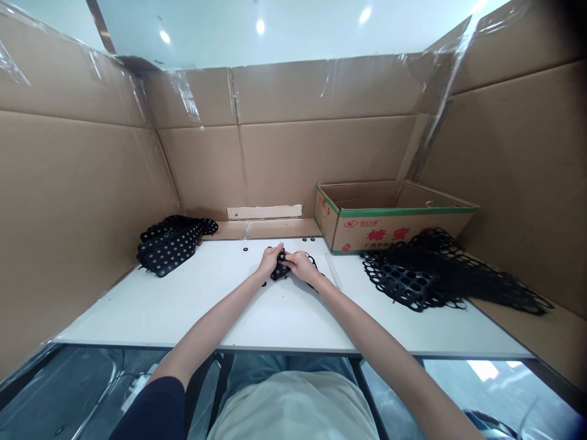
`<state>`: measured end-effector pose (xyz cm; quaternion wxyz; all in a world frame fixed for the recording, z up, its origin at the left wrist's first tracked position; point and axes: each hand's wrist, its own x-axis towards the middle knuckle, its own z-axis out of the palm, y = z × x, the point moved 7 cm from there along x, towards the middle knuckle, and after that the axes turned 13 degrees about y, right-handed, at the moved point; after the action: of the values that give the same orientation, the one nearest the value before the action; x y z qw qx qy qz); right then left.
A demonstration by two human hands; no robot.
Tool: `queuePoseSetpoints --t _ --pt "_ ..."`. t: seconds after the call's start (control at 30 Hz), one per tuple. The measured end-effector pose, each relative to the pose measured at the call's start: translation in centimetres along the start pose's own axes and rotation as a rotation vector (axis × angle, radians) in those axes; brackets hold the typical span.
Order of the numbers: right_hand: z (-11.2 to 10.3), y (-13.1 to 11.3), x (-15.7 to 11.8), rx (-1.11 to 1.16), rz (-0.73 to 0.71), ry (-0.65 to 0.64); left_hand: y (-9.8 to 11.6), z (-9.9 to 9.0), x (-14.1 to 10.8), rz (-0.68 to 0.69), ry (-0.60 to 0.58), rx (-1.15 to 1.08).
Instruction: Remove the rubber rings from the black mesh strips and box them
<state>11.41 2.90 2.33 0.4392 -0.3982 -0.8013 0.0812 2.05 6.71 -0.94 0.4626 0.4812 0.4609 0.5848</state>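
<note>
Over the middle of the white table, a small black dotted sheet [278,269] is between my two hands. My left hand [268,261] is closed on its left edge, thumb and fingers pinching it. From the other side, my right hand [300,265] pinches the same sheet with its fingertips. Beneath my right hand a black edge with ring-like holes [312,260] shows, mostly covered by the hand and wrist. Small black discs [245,249] lie loose on the table around my hands. What exactly sits between the right fingertips is too small to make out.
A pile of black sheets with pale dots [169,247] lies at the left. At the right is a heap of black sheets full of holes [413,281], in front of an open cardboard box [403,223]. Cardboard walls [284,153] enclose the white table [183,318] on three sides.
</note>
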Motion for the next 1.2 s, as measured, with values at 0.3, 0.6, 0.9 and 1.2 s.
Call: queuePoseSetpoints --t 0.3,0.6,0.9,1.2 --pt "0.8 -1.0 -0.4 0.049 -0.117 -0.032 -2.3 -1.2 0.6 -0.234 0.122 -0.058" --pt "1.7 4.5 -0.6 0.609 0.491 0.031 -1.2 0.0 0.5 -0.071 -0.104 0.082" --pt "1.4 4.5 -1.3 0.711 0.657 -0.085 0.5 1.4 -0.6 0.13 -0.273 0.185" --pt "1.0 3.4 -0.7 0.38 0.412 -0.051 1.6 1.2 -1.0 0.109 -0.235 0.102"
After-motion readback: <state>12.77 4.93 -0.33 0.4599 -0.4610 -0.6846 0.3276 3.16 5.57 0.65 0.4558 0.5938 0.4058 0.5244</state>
